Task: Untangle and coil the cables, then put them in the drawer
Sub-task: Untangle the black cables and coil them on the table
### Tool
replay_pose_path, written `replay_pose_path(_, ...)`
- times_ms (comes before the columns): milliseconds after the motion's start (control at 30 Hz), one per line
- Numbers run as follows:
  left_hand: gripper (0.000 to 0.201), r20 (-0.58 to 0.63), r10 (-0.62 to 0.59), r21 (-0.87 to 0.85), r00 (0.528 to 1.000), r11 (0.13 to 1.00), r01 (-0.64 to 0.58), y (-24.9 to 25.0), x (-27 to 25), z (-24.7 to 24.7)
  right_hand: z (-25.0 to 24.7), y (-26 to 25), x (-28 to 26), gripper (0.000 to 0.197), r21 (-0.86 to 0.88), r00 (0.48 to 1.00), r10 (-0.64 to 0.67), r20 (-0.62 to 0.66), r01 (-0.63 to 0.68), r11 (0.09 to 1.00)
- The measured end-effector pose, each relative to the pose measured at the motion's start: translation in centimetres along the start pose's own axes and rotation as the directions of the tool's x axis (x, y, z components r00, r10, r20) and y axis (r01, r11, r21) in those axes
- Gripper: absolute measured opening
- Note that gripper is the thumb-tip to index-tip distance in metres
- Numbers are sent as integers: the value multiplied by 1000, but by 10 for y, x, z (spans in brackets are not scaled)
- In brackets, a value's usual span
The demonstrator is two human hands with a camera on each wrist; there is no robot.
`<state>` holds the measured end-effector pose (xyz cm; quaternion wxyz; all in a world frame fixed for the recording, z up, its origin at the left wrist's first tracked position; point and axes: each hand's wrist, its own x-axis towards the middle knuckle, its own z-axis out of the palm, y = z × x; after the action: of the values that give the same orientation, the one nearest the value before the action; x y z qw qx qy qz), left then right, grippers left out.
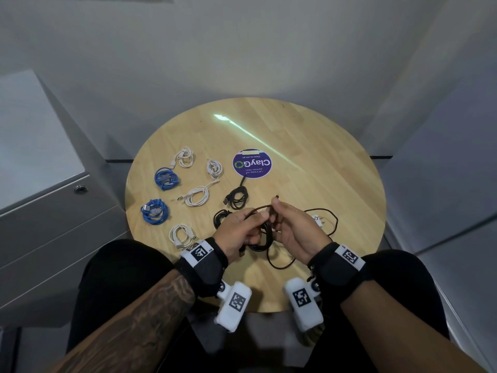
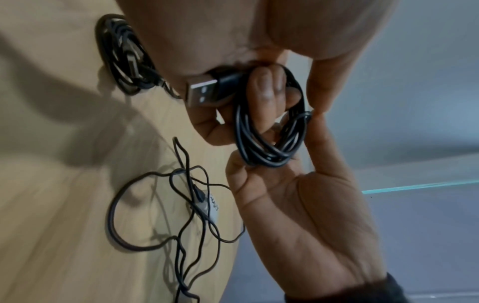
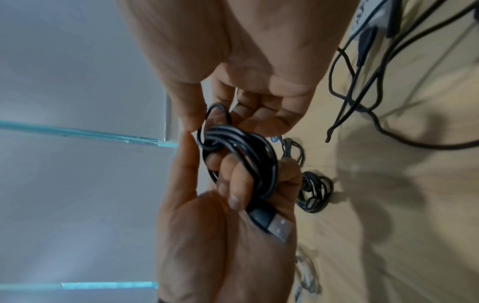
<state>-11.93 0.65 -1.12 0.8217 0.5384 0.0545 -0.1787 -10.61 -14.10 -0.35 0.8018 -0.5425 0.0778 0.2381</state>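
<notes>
Both hands hold one coiled black cable [image 1: 262,239] just above the near part of the round wooden table [image 1: 309,157]. My left hand [image 1: 240,227] curls its fingers [image 2: 264,90] through the coil [image 2: 269,143] and traps its USB plug [image 2: 201,92] against the palm. My right hand [image 1: 286,224] pinches the coil's far side [image 3: 241,143] with thumb and fingertips [image 3: 191,114]. The left hand [image 3: 220,215] and the plug [image 3: 279,227] also show in the right wrist view.
A loose thin black cable [image 1: 332,219] with a white adapter [image 1: 317,220] lies tangled to the right. Coiled cables lie on the left half: two blue [image 1: 165,179], several white [image 1: 197,196], two black [image 1: 238,197]. A purple sticker [image 1: 251,164] sits mid-table. A grey drawer cabinet [image 1: 53,211] stands left, drawers closed.
</notes>
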Motion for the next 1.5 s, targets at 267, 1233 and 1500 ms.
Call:
replay_pose_path(267,34,83,-26,161,996,987,13,-5,-3,-4,-3,-1,2,16,6,1000,-28,14,28,1000)
replay_pose_path(1233,35,83,-101,705,991,709,13,7,10,-29,-2,-8,-8,21,-436,960,-274,56,270,859)
replay_pose_path(1500,25,152,-113,566,982,824,8,5,7,-24,-10,-1,-3,15,-437,993,-90,74,113,892)
